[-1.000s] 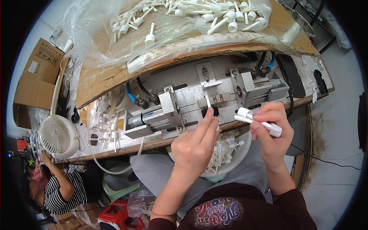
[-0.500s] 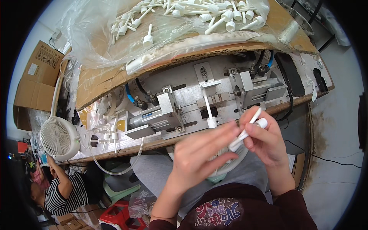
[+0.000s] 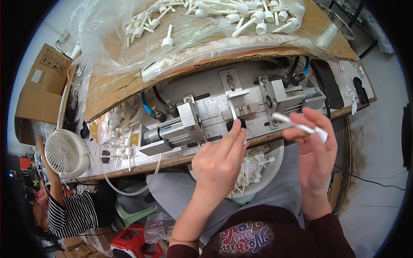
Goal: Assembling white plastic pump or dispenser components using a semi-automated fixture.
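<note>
In the metal jig (image 3: pixel 247 110) at the middle of the bench sits a white capped stick (image 3: pixel 233 109), its stem pointing away from me. My left hand (image 3: pixel 218 161) is closed at its near end, with index and middle fingers together over the cap, which they mostly hide. To the right, my right hand (image 3: pixel 316 148) holds a second white capped stick (image 3: pixel 297 124) between thumb and fingers. That stick's stem points up and left, with its cap against my fingers. Below the bench edge, a white basket (image 3: pixel 275 172) on my lap contains several white plastic pieces.
Metal cylinder blocks (image 3: pixel 189 124) (image 3: pixel 288 101) flank the jig. Above, a cardboard sheet (image 3: pixel 116 96) carries a plastic bag and many capped sticks (image 3: pixel 254 17). A white fan (image 3: pixel 64 155) stands left; a black phone (image 3: pixel 327 84) lies right. Another person (image 3: pixel 75 215) sits at far left.
My left hand has moved forward to the stick in the jig. My right hand has shifted right with its stick, away from the left hand. The basket is more exposed.
</note>
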A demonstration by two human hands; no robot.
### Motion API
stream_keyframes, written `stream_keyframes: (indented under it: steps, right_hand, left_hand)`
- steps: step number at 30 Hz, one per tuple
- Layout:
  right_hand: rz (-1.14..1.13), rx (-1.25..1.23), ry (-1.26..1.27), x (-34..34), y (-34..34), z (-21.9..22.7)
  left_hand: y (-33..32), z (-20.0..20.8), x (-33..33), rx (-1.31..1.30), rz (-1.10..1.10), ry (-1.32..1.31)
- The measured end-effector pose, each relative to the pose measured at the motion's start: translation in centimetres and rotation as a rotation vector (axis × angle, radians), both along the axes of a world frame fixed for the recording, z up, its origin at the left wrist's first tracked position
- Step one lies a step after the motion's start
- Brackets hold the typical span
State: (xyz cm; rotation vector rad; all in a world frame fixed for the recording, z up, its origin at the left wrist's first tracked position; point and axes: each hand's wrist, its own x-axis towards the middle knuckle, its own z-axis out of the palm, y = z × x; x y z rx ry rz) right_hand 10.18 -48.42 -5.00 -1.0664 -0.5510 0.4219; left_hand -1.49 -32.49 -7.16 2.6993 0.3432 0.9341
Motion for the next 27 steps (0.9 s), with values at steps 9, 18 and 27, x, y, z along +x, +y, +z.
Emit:
stream_keyframes:
  steps: [9,18,27]
  right_hand:
    - [0.028,0.047,-0.214,-0.4,0.1,0.8]
    - [-0.051,-0.475,-1.146,0.1,1.0,-0.1]
    - [-0.059,-0.597,-1.593,-0.1,4.9,-1.0]
  left_hand:
    - [0.5,0.6,0.1,-0.002,-0.023,0.031]
    - [6.7,7.7,-0.1,-0.137,0.049,-0.230]
    - [15.7,8.3,5.7,0.146,0.126,-0.020]
